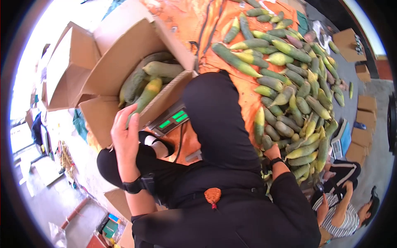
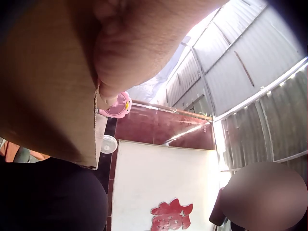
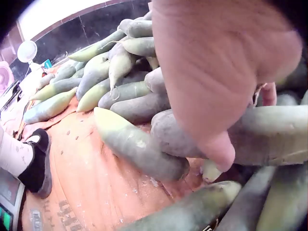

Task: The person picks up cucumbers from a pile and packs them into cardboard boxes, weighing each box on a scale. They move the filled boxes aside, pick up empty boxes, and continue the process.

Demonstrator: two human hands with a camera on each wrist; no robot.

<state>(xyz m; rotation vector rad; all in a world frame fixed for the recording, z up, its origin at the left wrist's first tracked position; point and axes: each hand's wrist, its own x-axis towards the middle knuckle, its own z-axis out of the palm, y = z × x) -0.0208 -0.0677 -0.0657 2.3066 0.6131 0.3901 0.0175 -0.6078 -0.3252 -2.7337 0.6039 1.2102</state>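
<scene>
My left hand (image 1: pixel 125 140) is at the near edge of an open cardboard box (image 1: pixel 120 56), with thumb and fingers on either side of the cardboard edge (image 2: pixel 96 130). A green radish (image 1: pixel 149 93) lies just past the fingertips, on top of several others inside the box. On my right, at the near side of a big pile, my right hand (image 1: pixel 273 153) grips a green radish (image 3: pixel 272 134). The thumb shows on the near side of this radish, and most of the other fingers are hidden behind it. Another radish (image 3: pixel 139 147) lies on the orange sheet beside it.
Under the box is a scale with a green-lit display (image 1: pixel 173 119). The radish pile (image 1: pixel 289 82) spreads over an orange sheet (image 1: pixel 182 20). A seated person in a striped shirt (image 1: pixel 343 219) is at the lower right. More cardboard boxes (image 1: pixel 366 120) line the right side.
</scene>
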